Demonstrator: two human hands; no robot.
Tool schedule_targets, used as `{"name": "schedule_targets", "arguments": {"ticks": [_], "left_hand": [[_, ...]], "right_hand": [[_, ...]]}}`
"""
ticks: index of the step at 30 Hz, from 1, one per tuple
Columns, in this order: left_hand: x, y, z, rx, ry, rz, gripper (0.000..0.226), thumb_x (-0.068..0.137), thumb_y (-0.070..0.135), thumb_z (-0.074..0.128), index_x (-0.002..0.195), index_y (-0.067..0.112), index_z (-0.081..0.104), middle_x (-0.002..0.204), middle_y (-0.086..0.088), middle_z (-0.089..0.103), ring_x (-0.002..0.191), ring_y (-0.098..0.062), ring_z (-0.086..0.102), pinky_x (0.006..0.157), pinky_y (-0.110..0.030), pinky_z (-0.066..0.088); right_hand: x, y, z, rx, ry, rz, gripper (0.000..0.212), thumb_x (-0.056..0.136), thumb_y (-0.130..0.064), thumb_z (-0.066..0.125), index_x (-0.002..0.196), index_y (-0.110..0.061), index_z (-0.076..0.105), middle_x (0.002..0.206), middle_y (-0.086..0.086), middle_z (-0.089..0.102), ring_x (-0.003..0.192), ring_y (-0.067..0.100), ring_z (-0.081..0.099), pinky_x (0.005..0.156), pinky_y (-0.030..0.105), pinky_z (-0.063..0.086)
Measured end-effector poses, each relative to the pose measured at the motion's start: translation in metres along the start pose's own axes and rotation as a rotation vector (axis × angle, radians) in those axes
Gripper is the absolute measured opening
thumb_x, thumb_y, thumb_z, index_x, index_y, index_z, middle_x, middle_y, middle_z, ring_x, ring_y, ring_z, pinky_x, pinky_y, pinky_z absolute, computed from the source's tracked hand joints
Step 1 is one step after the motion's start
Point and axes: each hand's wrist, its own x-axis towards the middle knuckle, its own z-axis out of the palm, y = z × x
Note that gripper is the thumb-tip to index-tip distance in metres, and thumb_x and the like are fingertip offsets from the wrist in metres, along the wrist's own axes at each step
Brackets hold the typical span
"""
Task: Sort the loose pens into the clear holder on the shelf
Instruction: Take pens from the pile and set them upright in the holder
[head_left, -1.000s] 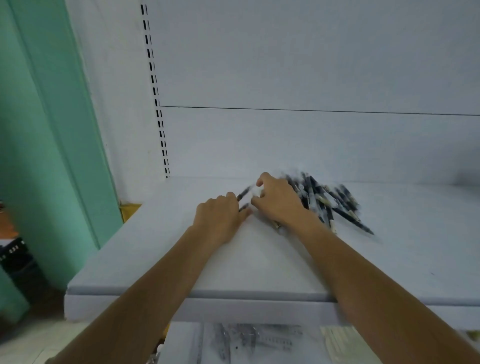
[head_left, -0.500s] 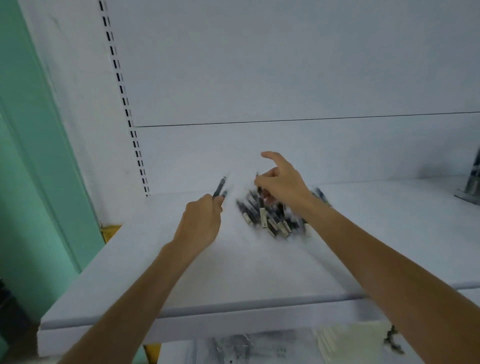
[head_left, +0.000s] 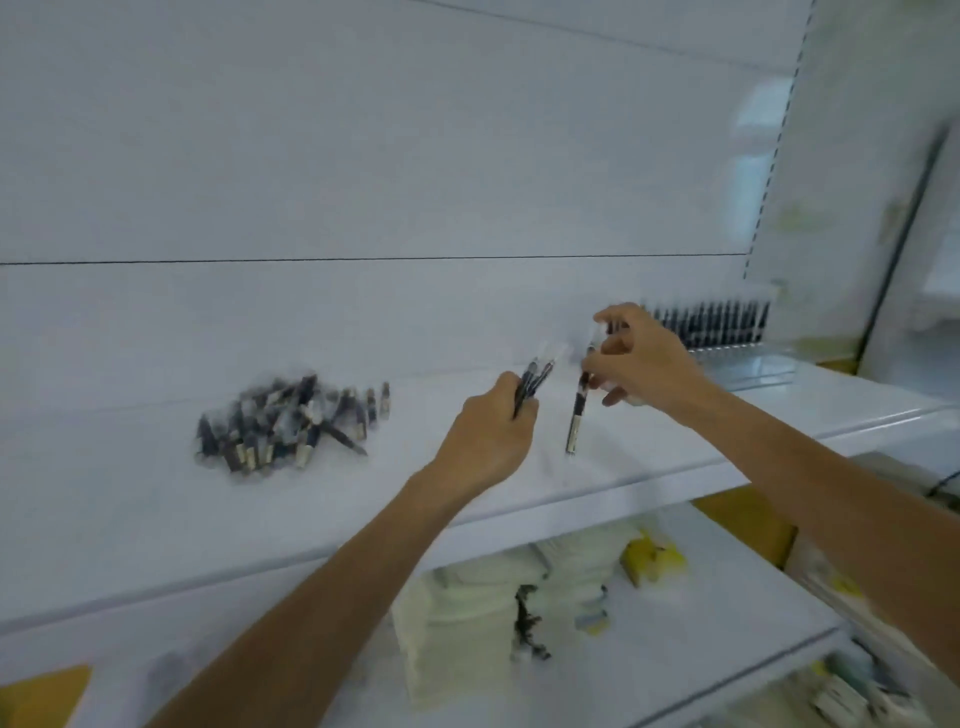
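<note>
Shop, likely stationery: white gondola shelf (head_left: 675, 467), slotted upright (head_left: 770, 171), pens (head_left: 711, 325) ranked in clear holder (head_left: 748, 359), packaged stock (head_left: 483, 613) below.

- Bright, even, cool white light fills the scene; the flat white metal shelf (head_left: 156, 499) and the white back panel (head_left: 363, 156) carry almost no shadow.
- Motion blur smears everything: the heap of loose dark pens (head_left: 291, 421) is a fuzzy mass with a grey halo.
- The left hand (head_left: 488, 436) gripping a small bundle of dark pens (head_left: 531, 383), and the right hand (head_left: 649, 364) pinching a single dark pen (head_left: 575, 415), are soft-edged.
- The clear plastic holder (head_left: 748, 358) is streaked.
- Pale glare washes the glossy white side panel (head_left: 753, 119), where straight lines bend.
</note>
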Motion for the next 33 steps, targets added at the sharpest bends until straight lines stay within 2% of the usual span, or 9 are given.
{"name": "schedule_targets", "arguments": {"ticks": [6,11,15,19,23,26,29,31,33], "left_hand": [[0.026,0.065,0.105,0.021,-0.013,0.136,0.027,0.098,0.024,0.040,0.072,0.014,0.041,0.068,0.001,0.041,0.060,-0.013,0.039,0.053,-0.025,0.030],[0.046,0.089,0.153,-0.090,-0.005,0.117,0.023,0.097,0.025,0.044,0.083,0.007,0.048,0.069,0.001,0.045,0.060,-0.008,0.040,0.052,-0.015,0.031],[0.062,0.094,0.177,-0.290,-0.041,0.030,0.017,0.095,0.026,0.047,0.091,0.011,0.050,0.076,0.000,0.051,0.068,-0.016,0.046,0.066,-0.027,0.041],[0.086,0.095,0.186,-0.367,-0.052,-0.017,0.015,0.097,0.024,0.043,0.097,0.010,0.048,0.074,0.001,0.051,0.061,-0.011,0.046,0.056,-0.022,0.042],[0.121,0.086,0.189,-0.271,-0.043,0.012,0.018,0.100,0.020,0.035,0.096,0.008,0.047,0.069,0.001,0.055,0.056,-0.012,0.045,0.056,-0.025,0.039],[0.141,0.082,0.190,-0.200,-0.015,0.033,0.022,0.100,0.022,0.035,0.085,0.010,0.046,0.066,0.000,0.052,0.054,-0.011,0.044,0.053,-0.023,0.038],[0.153,0.083,0.192,-0.195,0.036,0.017,0.028,0.098,0.030,0.040,0.080,0.010,0.043,0.064,-0.003,0.047,0.051,-0.012,0.040,0.045,-0.020,0.038],[0.161,0.082,0.194,-0.121,0.062,0.024,0.033,0.093,0.039,0.048,0.076,0.011,0.044,0.064,-0.003,0.044,0.051,-0.014,0.039,0.049,-0.024,0.038],[0.168,0.079,0.195,-0.043,0.109,0.038,0.035,0.091,0.038,0.054,0.074,0.010,0.044,0.063,-0.002,0.043,0.053,-0.015,0.038,0.055,-0.031,0.038]], "right_hand": [[-0.020,0.069,-0.111,-0.040,0.093,0.073,0.042,0.085,-0.001,0.064,0.120,-0.014,0.043,0.085,0.010,0.061,0.070,0.024,0.068,0.058,0.034,0.058],[-0.020,0.103,-0.171,-0.069,0.165,0.077,0.043,0.085,-0.004,0.065,0.119,-0.015,0.042,0.087,0.014,0.063,0.070,0.021,0.069,0.057,0.030,0.058],[-0.011,0.135,-0.183,-0.038,0.238,0.094,0.045,0.085,-0.004,0.065,0.122,-0.015,0.043,0.092,0.014,0.063,0.068,0.019,0.068,0.052,0.025,0.056],[0.017,0.157,-0.188,-0.006,0.344,0.056,0.048,0.085,-0.003,0.065,0.126,-0.015,0.041,0.097,0.014,0.061,0.067,0.017,0.065,0.050,0.021,0.055],[0.061,0.164,-0.194,-0.005,0.374,-0.012,0.049,0.087,-0.005,0.063,0.129,-0.020,0.043,0.096,0.014,0.061,0.068,0.020,0.064,0.049,0.018,0.054],[0.094,0.164,-0.195,-0.035,0.408,-0.104,0.049,0.087,-0.006,0.061,0.130,-0.023,0.046,0.084,0.002,0.060,0.067,0.018,0.062,0.048,0.010,0.048],[0.120,0.165,-0.192,-0.042,0.428,-0.215,0.050,0.085,-0.006,0.060,0.129,-0.024,0.046,0.078,-0.008,0.056,0.061,0.002,0.057,0.054,0.009,0.047],[0.137,0.168,-0.190,-0.049,0.429,-0.274,0.049,0.085,-0.007,0.061,0.129,-0.023,0.046,0.077,-0.011,0.054,0.059,-0.007,0.055,0.062,0.010,0.046],[0.153,0.171,-0.189,-0.017,0.410,-0.308,0.049,0.085,-0.006,0.060,0.130,-0.021,0.045,0.080,-0.008,0.056,0.059,-0.006,0.055,0.059,0.005,0.044]]}}
